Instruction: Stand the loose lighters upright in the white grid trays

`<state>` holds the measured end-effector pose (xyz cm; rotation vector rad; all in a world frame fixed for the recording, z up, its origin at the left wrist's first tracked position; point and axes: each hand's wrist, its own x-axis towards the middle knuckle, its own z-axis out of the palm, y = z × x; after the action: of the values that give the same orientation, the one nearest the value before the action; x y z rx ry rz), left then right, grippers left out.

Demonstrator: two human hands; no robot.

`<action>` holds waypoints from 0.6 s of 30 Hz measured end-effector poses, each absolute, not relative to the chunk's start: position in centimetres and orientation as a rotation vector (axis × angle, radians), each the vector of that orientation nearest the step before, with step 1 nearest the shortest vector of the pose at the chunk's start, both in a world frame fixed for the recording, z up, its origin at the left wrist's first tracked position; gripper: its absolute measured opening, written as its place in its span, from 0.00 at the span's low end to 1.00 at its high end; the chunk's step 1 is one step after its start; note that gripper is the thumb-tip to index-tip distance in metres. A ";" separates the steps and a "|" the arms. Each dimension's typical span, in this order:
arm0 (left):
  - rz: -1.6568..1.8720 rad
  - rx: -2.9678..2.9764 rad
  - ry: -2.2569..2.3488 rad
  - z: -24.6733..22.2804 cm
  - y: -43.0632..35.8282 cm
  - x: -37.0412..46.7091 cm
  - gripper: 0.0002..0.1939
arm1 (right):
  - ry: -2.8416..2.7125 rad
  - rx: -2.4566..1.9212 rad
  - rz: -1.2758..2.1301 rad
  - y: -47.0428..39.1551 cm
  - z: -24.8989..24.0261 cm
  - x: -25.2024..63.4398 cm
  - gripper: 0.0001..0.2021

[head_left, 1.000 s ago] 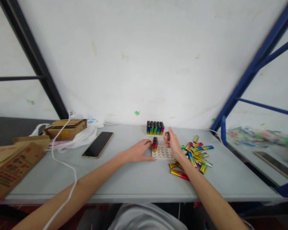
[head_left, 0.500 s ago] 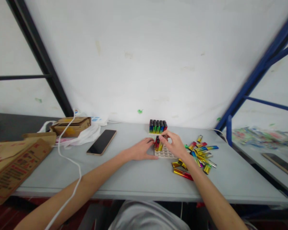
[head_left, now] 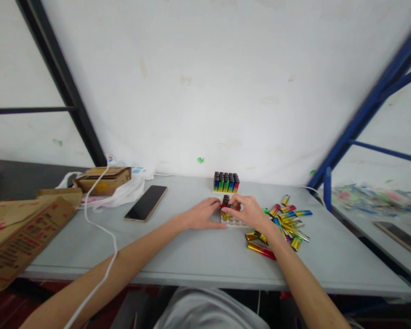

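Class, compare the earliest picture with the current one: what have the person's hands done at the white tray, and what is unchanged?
The right hand came down from above the white slotted tray, bringing its lighter to the upright multicoloured lighters in the tray's far left corner. The left hand stayed against the tray's left edge. The loose pile of multicoloured lighters, full tray and black phone kept their places.

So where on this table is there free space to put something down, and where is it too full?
Free: the front strip of the table between the forearms, and the patch between the phone and the left hand. Crowded: around the white tray, under the right hand, and the loose lighters beside it.
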<state>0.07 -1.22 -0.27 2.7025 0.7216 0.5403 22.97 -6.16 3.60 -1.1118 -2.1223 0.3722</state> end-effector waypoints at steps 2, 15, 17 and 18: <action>0.539 2.698 0.730 -0.2 -1.3 0.1 0.34 | -2.120 -1.112 0.388 -6.2 3.5 22.9 0.17; 0.575 2.699 0.733 -0.3 -1.1 0.1 0.37 | -2.149 -1.394 0.165 -6.0 4.7 24.4 0.25; 0.548 2.711 0.736 -0.2 -1.2 0.1 0.38 | -2.123 -1.462 0.064 -5.6 5.0 26.1 0.25; 0.534 2.717 0.738 -0.1 -1.3 0.1 0.38 | -2.122 -1.500 0.020 -5.3 5.0 27.1 0.24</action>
<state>0.12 -1.27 -0.11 2.7169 0.7382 0.5342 27.10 -5.31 5.00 -1.5000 -2.1223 0.0202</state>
